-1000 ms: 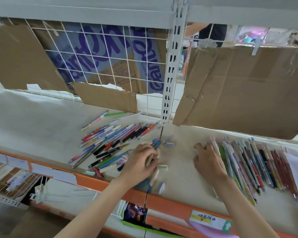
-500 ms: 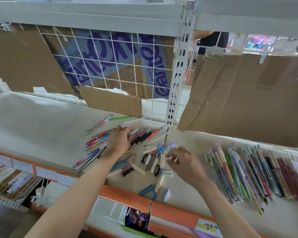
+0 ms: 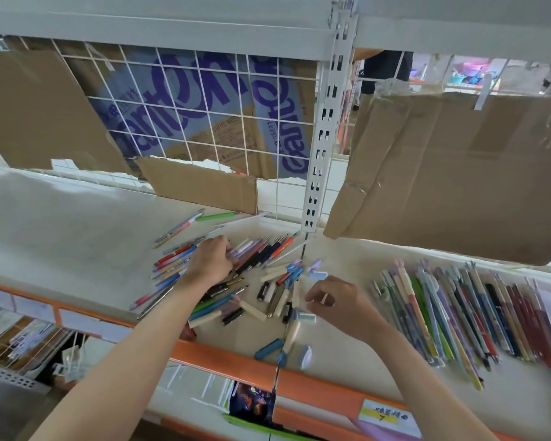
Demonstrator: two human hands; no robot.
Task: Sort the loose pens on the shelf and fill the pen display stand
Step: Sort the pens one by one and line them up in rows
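The left hand (image 3: 212, 264) lies knuckles-up on the left pile of pens (image 3: 255, 249), fingers curled into the bundle; whether its grip closes on any one pen cannot be told. The right hand (image 3: 337, 302) hovers just right of the scattered caps and short barrels (image 3: 279, 297), its grip narrow, thumb and forefinger pinching a small pale piece, probably a cap (image 3: 324, 298). To the far right a sorted row of pens (image 3: 465, 316) lies side by side on the shelf (image 3: 77, 224), whose orange front edge (image 3: 223, 358) runs along the near side. No display stand is in view. The step in hand appears to be sorting; it is best done by lifting one pen at a time, matching cap to barrel by colour, and keeping loose pieces away from the near edge, where several already lie.
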